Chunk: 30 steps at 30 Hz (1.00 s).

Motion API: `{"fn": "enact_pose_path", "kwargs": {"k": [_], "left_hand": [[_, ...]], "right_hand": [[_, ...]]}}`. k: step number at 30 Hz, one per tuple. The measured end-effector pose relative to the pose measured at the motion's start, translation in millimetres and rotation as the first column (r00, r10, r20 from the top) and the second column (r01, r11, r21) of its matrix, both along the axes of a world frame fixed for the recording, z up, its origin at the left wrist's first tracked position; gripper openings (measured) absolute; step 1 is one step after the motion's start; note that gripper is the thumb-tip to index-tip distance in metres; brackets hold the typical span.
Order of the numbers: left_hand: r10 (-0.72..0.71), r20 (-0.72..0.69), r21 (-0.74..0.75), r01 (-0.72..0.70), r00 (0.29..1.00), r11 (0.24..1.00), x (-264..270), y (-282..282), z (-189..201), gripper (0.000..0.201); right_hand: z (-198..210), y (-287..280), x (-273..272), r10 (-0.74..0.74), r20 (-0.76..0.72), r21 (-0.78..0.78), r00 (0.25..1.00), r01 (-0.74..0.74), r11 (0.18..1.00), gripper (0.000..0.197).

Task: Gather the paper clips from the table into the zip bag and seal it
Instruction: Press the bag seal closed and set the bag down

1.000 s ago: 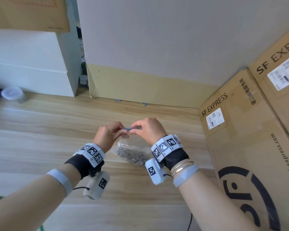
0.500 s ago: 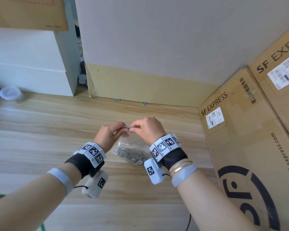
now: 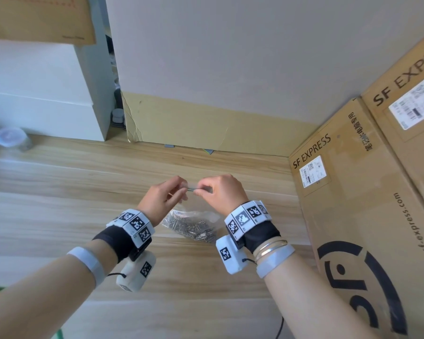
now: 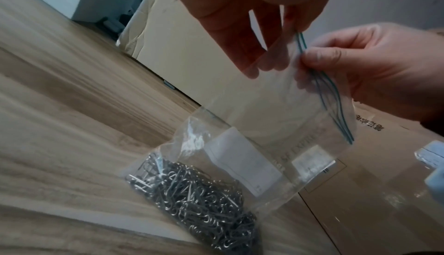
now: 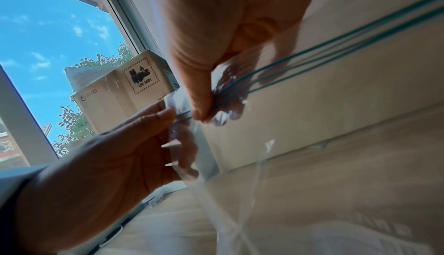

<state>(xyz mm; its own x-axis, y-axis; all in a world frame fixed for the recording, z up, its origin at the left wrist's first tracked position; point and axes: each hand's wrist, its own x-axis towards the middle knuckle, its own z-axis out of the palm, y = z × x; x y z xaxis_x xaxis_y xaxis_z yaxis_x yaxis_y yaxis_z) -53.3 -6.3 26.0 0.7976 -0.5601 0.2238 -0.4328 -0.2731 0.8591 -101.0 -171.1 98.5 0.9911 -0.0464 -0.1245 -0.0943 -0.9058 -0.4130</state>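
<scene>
A clear zip bag point(image 3: 201, 216) point(image 4: 264, 126) hangs upright from both hands, its bottom resting on the wooden table point(image 3: 59, 192). A heap of silver paper clips point(image 3: 194, 227) point(image 4: 197, 194) fills its bottom. My left hand point(image 3: 181, 189) point(image 4: 295, 29) point(image 5: 168, 114) pinches one end of the teal zip strip point(image 3: 192, 189) point(image 4: 334, 95) point(image 5: 312, 54). Close beside it, my right hand point(image 3: 201, 190) point(image 4: 305, 54) point(image 5: 201, 114) pinches the strip between thumb and fingers. In the left wrist view the teal lines spread apart beyond the right thumb.
Large SF Express cardboard boxes point(image 3: 353, 204) stand close on the right. A grey board with a cardboard base point(image 3: 206, 128) backs the table. A white box point(image 3: 47, 106) and a small clear tub point(image 3: 9, 137) sit at the far left. A window shows in the right wrist view.
The stretch of zip strip showing between my two hands has grown shorter as the pinches drew together. The bag and clips stay where they were.
</scene>
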Motion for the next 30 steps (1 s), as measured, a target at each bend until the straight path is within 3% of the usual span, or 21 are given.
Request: {"fn": "enact_pose_path", "kwargs": {"k": [3,5,9,16,20,30], "left_hand": [[-0.037,0.047,-0.025,0.038,0.998,0.999,1.3,-5.4,2.6,0.033],[-0.041,0.122,-0.058,0.049,0.992,0.997,2.7,-6.5,0.5,0.04],[-0.03,0.232,-0.084,0.051,0.972,0.995,5.8,-7.3,-4.6,0.034],[-0.006,0.26,-0.024,0.013,0.966,1.0,12.4,-4.8,-7.5,0.022],[0.013,0.254,0.002,-0.014,0.967,1.0,15.2,-2.1,-9.5,0.03],[0.018,0.278,0.011,-0.022,0.96,1.0,17.9,0.8,-6.1,0.027]], "right_hand": [[-0.5,5.5,-1.3,0.026,0.026,-0.01,0.999,-0.026,1.0,0.016],[-2.8,8.3,-2.3,0.016,0.05,0.005,0.999,-0.017,1.0,0.014],[-4.5,3.1,-6.2,-0.02,0.066,0.015,0.998,0.019,1.0,0.016],[-7.9,-17.8,-22.8,-0.098,0.154,-0.012,0.983,0.101,0.995,0.012],[-9.2,-34.2,-32.1,-0.165,0.15,0.003,0.975,0.167,0.986,0.01],[-8.7,-60.3,-49.6,-0.331,0.061,0.016,0.942,0.331,0.944,0.014]]}}
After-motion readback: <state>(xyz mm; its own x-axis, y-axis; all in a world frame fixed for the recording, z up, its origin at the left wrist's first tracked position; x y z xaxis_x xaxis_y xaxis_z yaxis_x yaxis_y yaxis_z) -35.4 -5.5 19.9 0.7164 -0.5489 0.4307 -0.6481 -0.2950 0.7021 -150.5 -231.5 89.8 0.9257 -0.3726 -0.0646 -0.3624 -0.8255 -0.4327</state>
